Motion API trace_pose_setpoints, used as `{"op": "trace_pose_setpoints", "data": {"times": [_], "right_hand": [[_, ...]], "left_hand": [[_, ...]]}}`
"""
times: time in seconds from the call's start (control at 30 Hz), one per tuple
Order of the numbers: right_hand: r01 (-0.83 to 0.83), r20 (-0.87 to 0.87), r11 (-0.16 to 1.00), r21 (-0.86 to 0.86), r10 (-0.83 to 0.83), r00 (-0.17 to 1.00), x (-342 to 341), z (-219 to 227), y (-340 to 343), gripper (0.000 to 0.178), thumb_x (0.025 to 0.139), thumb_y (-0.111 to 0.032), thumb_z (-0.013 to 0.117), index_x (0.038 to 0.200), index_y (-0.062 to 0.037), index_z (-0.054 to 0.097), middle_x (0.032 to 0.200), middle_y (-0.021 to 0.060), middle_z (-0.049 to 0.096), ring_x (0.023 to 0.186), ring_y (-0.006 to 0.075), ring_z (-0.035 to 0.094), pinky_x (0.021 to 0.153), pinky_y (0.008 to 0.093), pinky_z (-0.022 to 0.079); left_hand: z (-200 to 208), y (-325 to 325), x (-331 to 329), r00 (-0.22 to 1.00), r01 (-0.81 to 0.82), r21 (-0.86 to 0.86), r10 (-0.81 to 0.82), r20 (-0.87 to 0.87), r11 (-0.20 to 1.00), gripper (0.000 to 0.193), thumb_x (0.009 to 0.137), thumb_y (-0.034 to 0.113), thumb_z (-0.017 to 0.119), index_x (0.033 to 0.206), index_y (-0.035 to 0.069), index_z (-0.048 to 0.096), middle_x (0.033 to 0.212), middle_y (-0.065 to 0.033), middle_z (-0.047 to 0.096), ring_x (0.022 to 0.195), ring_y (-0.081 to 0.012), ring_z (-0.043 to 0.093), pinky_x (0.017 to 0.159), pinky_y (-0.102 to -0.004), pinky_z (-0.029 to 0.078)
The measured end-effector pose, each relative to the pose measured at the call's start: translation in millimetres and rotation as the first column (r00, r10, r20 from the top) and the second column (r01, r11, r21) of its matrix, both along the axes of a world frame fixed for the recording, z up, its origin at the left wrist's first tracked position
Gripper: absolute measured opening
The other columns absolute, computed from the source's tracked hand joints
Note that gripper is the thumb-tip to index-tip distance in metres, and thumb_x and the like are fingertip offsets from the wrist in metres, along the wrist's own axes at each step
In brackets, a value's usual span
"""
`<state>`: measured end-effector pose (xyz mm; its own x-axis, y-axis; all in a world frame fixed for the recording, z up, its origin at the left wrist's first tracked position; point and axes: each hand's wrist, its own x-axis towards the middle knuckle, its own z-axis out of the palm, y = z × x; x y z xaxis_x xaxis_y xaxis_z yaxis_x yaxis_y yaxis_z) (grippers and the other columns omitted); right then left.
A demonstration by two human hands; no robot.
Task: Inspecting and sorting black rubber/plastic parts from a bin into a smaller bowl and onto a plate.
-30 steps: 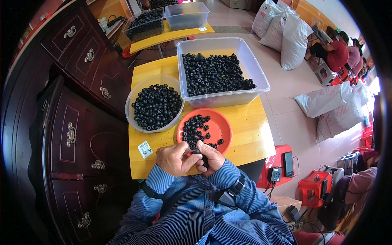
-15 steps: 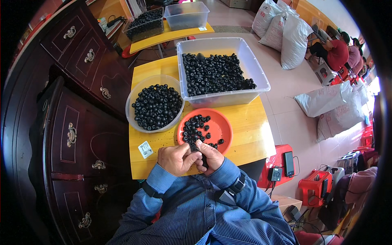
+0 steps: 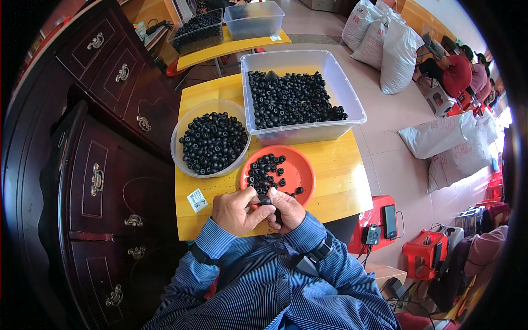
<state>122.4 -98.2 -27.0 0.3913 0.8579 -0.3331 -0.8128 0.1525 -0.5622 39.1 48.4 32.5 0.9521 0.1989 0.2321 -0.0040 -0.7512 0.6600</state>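
My left hand (image 3: pixel 235 211) and my right hand (image 3: pixel 287 210) meet over the near rim of an orange-red plate (image 3: pixel 304 171). Pinched between their fingertips is a small round black piece (image 3: pixel 265 200); both hands are closed on it. Something dark also shows under my right fingers, too covered to name, and a bit of red shows by my left fingers. On the plate lie several black ring-like pieces (image 3: pixel 268 167) with holes, mostly toward its left side.
Left of the plate, a round clear tub (image 3: pixel 175 144) holds a heap of black pieces. Behind stands a large clear bin (image 3: pixel 308 132) of them. Dark drawers (image 3: pixel 118 159) flank the yellow table (image 3: pixel 342 181) on the left. A red stool (image 3: pixel 363 228) and white sacks (image 3: pixel 399 58) are to the right.
The black piece now shows more plainly between my fingertips, with my thumbs drawn slightly apart. The whole view has shifted a little; the containers stand as before.
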Motion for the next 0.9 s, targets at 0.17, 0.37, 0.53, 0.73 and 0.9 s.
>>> {"op": "trace_pose_setpoints", "data": {"times": [0.17,0.37,0.53,0.73,0.9], "right_hand": [[-0.023,0.049,0.998,-0.063,0.026,0.998,0.4,7.5,-0.4,0.042,0.101,-0.044,0.047,0.101,-0.0049,0.061,0.066,-0.0017,0.053,0.047,0.0043,0.043,0.039,0.0183,0.034],[-0.051,0.058,0.998,-0.022,0.052,0.997,0.8,4.3,-1.7,0.041,0.101,-0.043,0.047,0.103,-0.0051,0.061,0.065,-0.0022,0.051,0.048,0.0045,0.043,0.039,0.0183,0.034],[-0.064,0.050,0.997,0.036,0.062,0.997,2.3,1.8,-4.0,0.043,0.102,-0.041,0.047,0.108,-0.0019,0.061,0.070,-0.0016,0.055,0.052,0.0040,0.046,0.040,0.0172,0.035],[-0.104,0.069,0.995,0.002,0.103,0.992,4.1,5.8,-5.7,0.039,0.101,-0.041,0.048,0.105,-0.0034,0.060,0.070,-0.0015,0.054,0.052,0.0047,0.046,0.040,0.0183,0.036],[-0.084,0.063,0.994,-0.067,0.088,0.994,2.5,4.9,-5.7,0.036,0.101,-0.041,0.048,0.098,-0.0070,0.058,0.069,-0.0013,0.053,0.051,0.0056,0.045,0.041,0.0192,0.037]], "left_hand": [[-1.9,0.3,-0.4,1.000,0.020,-0.004,-0.020,-0.015,1.000,0.043,0.082,0.044,0.074,0.073,0.006,0.055,0.060,-0.0083,0.063,0.054,-0.0263,0.065,0.048,-0.0357,0.049],[-4.2,1.0,-2.2,0.999,0.034,0.005,-0.033,-0.019,0.999,0.044,0.084,0.047,0.071,0.072,0.007,0.056,0.060,-0.0085,0.063,0.054,-0.0254,0.065,0.047,-0.0352,0.049],[-0.9,-0.7,-1.3,0.999,0.037,-0.001,-0.037,-0.006,0.999,0.045,0.084,0.047,0.071,0.073,0.007,0.056,0.059,-0.0080,0.062,0.052,-0.0254,0.065,0.046,-0.0353,0.048],[-4.5,0.7,-2.7,0.999,0.047,0.013,-0.047,-0.020,0.999,0.046,0.084,0.048,0.071,0.071,0.007,0.055,0.058,-0.0082,0.062,0.051,-0.0253,0.064,0.046,-0.0356,0.047],[-9.1,-0.2,-4.4,0.997,0.065,-0.040,-0.067,-0.038,0.997,0.045,0.084,0.045,0.072,0.070,0.007,0.054,0.057,-0.0080,0.061,0.051,-0.0251,0.064,0.045,-0.0356,0.047]]}}
